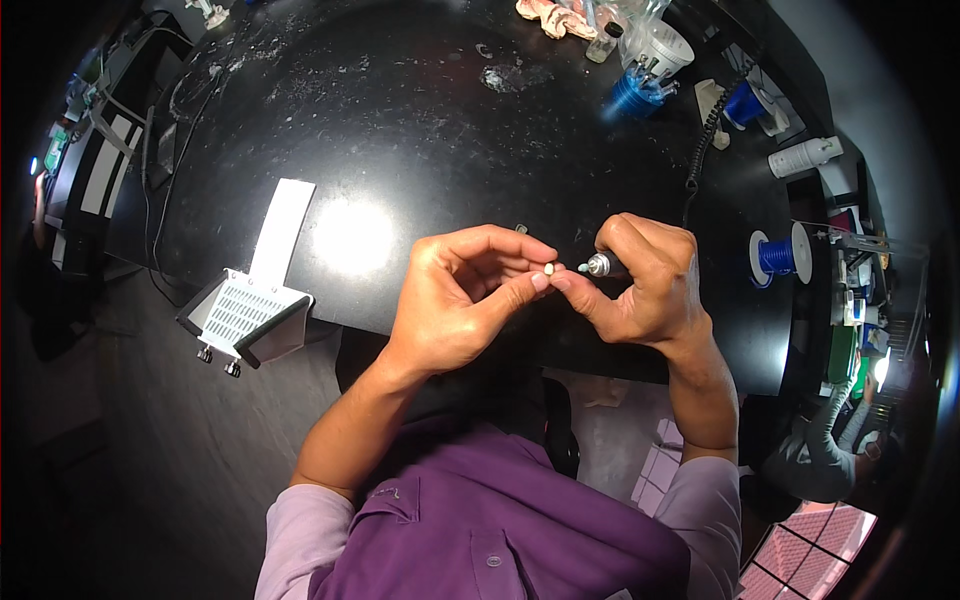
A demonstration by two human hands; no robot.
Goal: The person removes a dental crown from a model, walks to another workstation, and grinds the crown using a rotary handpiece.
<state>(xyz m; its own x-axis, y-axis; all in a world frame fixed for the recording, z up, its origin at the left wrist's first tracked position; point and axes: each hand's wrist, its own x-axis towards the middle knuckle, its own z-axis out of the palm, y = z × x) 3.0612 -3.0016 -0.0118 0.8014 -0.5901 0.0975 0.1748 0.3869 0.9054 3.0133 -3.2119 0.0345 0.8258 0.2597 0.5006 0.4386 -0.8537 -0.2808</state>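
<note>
Over the front edge of the black bench, my left hand (450, 295) pinches a tiny off-white piece (549, 268), about the size of a dental crown, between thumb and fingertips. My right hand (652, 285) is wrapped round a rotary handpiece (602, 265), whose silver nose points left. A small greenish tip (584, 267) sits in that nose, a short way from the off-white piece. My right thumb reaches across and meets the left fingertips, steadying both hands together. Most of the handpiece body is hidden inside my right hand.
A perforated metal catch box (258, 315) with a white arm is at the bench's left front. Far right stand a blue bur holder (640, 92), a white tub (670, 45) and a coiled cord (697, 160). A blue spool (778, 256) lies right; another person (815, 462) sits beyond.
</note>
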